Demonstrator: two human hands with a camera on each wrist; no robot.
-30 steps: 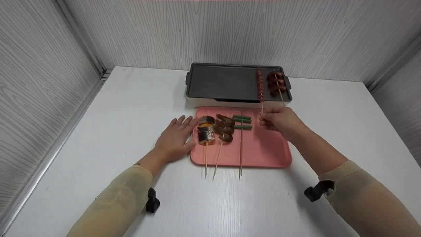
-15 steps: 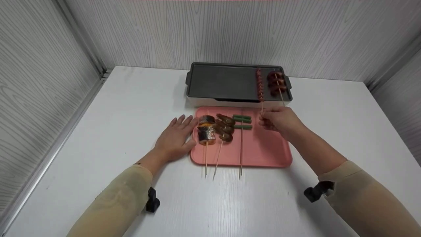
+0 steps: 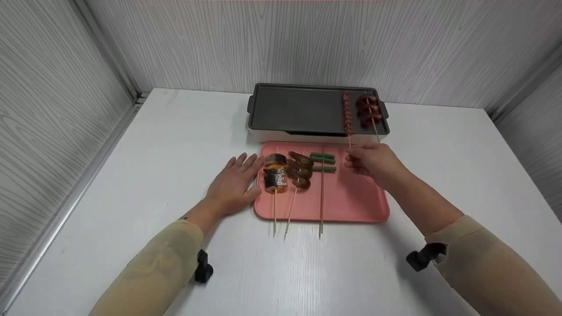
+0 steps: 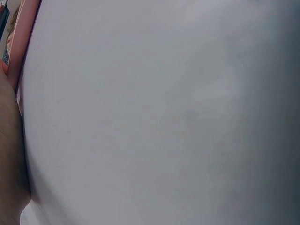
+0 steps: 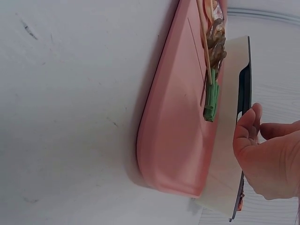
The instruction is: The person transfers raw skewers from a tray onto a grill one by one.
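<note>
My right hand (image 3: pixel 375 162) pinches the thin wooden stick of a red, beaded-looking skewer (image 3: pixel 347 114), whose food part lies along the right part of a dark griddle (image 3: pixel 298 109). In the right wrist view, the thumb and curled fingers of that hand (image 5: pixel 269 152) come together beside the griddle's edge; the stick is hidden there. My left hand (image 3: pixel 232 188) lies flat with fingers spread, at the left rim of a pink tray (image 3: pixel 351 204). Farther right on the griddle rests a skewer of dark red curled pieces (image 3: pixel 368 110).
Three kinds of skewers lie on the tray: silvery-black fish-like chunks (image 3: pixel 275 177), brown curled pieces (image 3: pixel 300 171) and green sticks (image 3: pixel 323 161). Their wooden ends overhang the tray's front edge. The white table (image 3: pixel 285 272) meets grained panels (image 3: pixel 307 44) behind and at the sides.
</note>
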